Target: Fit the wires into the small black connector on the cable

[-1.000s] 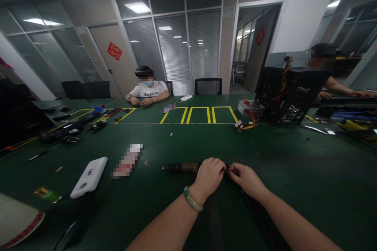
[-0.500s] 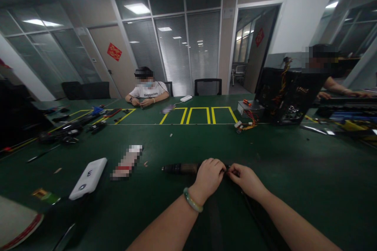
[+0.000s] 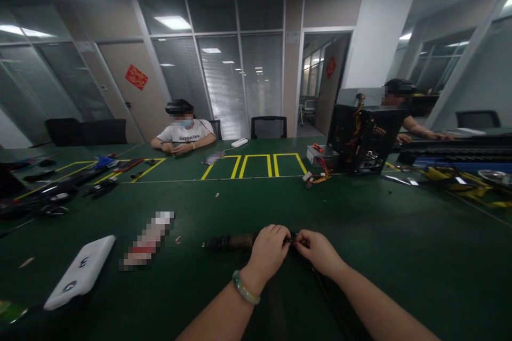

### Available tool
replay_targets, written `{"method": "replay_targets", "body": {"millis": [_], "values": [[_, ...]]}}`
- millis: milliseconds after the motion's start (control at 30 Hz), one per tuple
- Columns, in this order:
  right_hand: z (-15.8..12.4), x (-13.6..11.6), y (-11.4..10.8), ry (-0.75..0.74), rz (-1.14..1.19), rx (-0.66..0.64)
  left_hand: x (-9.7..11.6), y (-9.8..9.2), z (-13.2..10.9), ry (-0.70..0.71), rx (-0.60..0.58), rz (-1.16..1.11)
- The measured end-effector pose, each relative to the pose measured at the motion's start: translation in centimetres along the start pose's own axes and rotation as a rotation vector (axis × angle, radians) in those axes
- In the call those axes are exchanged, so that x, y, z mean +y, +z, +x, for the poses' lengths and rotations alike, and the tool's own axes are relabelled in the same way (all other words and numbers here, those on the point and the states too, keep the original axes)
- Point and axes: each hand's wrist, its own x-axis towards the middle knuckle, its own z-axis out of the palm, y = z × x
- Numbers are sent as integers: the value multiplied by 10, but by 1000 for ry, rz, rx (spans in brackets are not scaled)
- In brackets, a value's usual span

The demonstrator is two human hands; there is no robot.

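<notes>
My left hand (image 3: 269, 252) and my right hand (image 3: 318, 252) meet low in the middle of the view, their fingertips pinched together on a small dark part (image 3: 295, 237). The fingers hide most of it. Extending left from my left hand lies a dark cylindrical connector with a tan sleeve (image 3: 230, 242). A black cable (image 3: 332, 303) runs from my right hand down toward me. A green bangle (image 3: 244, 287) circles my left wrist.
The green work mat (image 3: 360, 213) holds a white flat device (image 3: 80, 272), a pixelated item (image 3: 147, 240), and an open computer case with wires (image 3: 362, 138). One seated person (image 3: 184, 130) works across the table; another (image 3: 400, 112) stands at right.
The whole room has shifted left and down in view as my head moved. My hands keep the same pinch on the small dark part.
</notes>
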Motion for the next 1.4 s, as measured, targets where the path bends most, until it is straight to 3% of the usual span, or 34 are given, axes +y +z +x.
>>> {"method": "replay_targets", "body": {"millis": [1400], "values": [[2,4,2,-11,4,11,0,1,-1,37,9,-5]]}}
